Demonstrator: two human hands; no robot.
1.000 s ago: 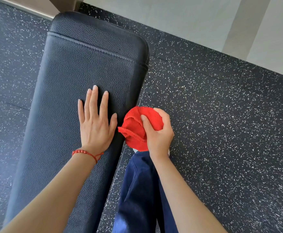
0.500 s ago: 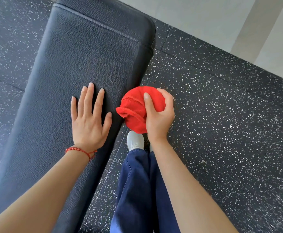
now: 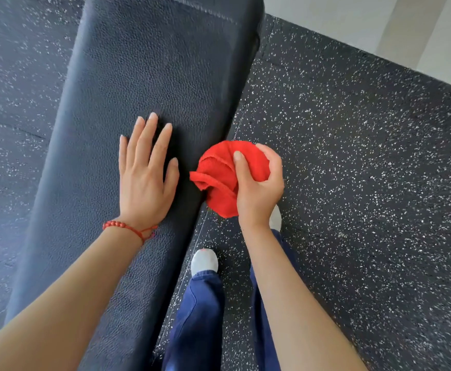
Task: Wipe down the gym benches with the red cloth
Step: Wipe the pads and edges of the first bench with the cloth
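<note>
Red cloth [image 3: 225, 175] is bunched in the right hand [image 3: 256, 194], thumb and fingers [image 3: 239, 163] clamped round the wad, at the right side edge of the bench pad [image 3: 144, 76]. Left hand [image 3: 145, 172] flat on the pad top, fingers straight, gripping nothing. Cloth looks soft, light, floppy: likely to unravel if pinched by a corner, so keep the whole bundle in the palm. Pad is textured, probably grippy.

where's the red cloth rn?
In the head view, the red cloth is bunched in the right hand, just off the right edge of the black bench, above the speckled floor and beside the flat left hand.
</note>
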